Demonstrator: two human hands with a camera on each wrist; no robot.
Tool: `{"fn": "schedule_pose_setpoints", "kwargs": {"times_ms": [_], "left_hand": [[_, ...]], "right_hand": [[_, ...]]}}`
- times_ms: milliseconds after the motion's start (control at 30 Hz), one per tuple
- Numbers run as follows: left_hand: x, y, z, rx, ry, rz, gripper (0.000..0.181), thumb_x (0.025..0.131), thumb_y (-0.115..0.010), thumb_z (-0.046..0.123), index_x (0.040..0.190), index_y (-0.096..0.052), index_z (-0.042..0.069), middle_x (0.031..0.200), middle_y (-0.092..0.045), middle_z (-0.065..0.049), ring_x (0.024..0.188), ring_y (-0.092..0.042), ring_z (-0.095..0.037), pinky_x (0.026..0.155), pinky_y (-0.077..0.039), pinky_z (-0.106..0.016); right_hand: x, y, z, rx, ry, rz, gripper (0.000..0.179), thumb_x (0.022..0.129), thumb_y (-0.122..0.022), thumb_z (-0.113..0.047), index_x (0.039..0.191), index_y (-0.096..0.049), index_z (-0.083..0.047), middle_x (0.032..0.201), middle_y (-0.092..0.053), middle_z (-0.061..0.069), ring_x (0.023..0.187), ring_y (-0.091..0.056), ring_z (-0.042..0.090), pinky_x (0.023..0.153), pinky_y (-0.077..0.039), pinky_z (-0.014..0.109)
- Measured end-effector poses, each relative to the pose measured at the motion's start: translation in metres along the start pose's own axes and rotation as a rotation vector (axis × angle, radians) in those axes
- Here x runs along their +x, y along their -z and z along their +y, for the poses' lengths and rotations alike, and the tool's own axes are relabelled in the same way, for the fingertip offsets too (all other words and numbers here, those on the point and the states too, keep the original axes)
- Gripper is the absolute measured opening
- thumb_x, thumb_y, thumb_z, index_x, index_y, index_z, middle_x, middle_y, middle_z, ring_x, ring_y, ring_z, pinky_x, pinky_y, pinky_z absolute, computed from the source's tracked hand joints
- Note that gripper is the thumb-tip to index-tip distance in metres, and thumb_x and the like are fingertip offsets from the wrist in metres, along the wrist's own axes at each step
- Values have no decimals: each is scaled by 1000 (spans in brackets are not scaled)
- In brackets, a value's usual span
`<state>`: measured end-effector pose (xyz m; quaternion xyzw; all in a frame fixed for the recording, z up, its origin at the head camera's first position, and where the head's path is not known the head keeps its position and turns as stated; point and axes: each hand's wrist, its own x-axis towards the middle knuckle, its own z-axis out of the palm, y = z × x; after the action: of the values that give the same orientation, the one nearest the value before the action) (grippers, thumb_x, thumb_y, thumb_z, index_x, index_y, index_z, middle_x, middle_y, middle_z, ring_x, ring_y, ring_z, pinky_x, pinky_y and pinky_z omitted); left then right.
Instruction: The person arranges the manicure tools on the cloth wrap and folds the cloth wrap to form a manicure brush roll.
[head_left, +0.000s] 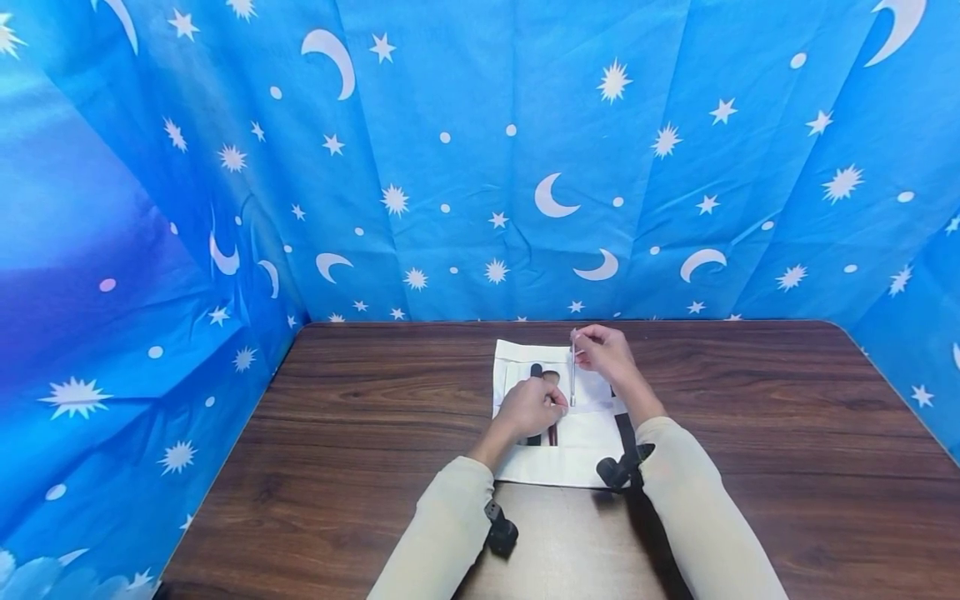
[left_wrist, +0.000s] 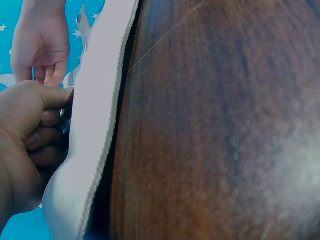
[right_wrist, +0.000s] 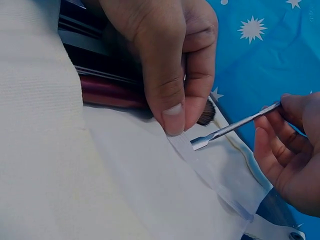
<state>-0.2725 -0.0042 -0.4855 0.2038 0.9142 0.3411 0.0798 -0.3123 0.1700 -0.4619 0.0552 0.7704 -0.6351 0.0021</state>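
Observation:
A white fabric pouch [head_left: 588, 462] lies unfolded on the table, with a makeup brush [right_wrist: 112, 93] with a dark red handle and black-handled tools [right_wrist: 102, 62] in its left part. Over these, my left hand [head_left: 528, 407] pinches the upper edge of a pale strip [right_wrist: 189, 156] on the pouch between thumb and forefinger. My right hand [head_left: 606, 354], at the pouch's upper right, grips a thin metal cuticle pusher [right_wrist: 235, 125] by its upper end. Its flat tip points down near the strip, close to the left thumb. In the left wrist view the pouch hides the fingertips.
The brown wooden table [head_left: 360, 417] extends to both sides of the pouch. A blue curtain [head_left: 465, 92] with stars and moons hangs behind it and at the sides. A black strap [head_left: 625, 429] lies near the pouch's right edge, by the right wrist.

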Motion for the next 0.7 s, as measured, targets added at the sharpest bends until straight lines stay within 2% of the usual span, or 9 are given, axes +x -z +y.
{"fn": "schedule_pose_setpoints", "kwargs": {"times_ms": [367, 533, 700], "left_hand": [[1, -1, 0, 4, 6, 5, 7, 92, -76, 12, 86, -79, 13, 71, -65, 9, 66, -55, -8, 68, -45, -26], [0, 0, 1, -10, 18, 1, 8, 93, -74, 11, 87, -79, 13, 72, -65, 9, 67, -56, -8, 70, -45, -27], [-1, 1, 1, -22, 22, 5, 9, 94, -73, 11, 87, -79, 13, 70, -64, 10, 66, -55, -8, 70, -45, -27]], "right_hand": [[-3, 1, 5, 62, -78, -25, 21, 105, -60, -6, 117, -65, 12, 90, -67, 6, 68, -63, 6, 65, -56, 20], [-4, 4, 7, 79, -116, -70, 23, 105, -58, -3, 119, -63, 14, 95, -67, 11, 71, -63, 8, 67, -56, 20], [-6, 5, 7, 51, -148, -140, 25, 104, -54, -1, 121, -60, 17, 91, -64, 8, 73, -62, 8, 67, -56, 20]]}}
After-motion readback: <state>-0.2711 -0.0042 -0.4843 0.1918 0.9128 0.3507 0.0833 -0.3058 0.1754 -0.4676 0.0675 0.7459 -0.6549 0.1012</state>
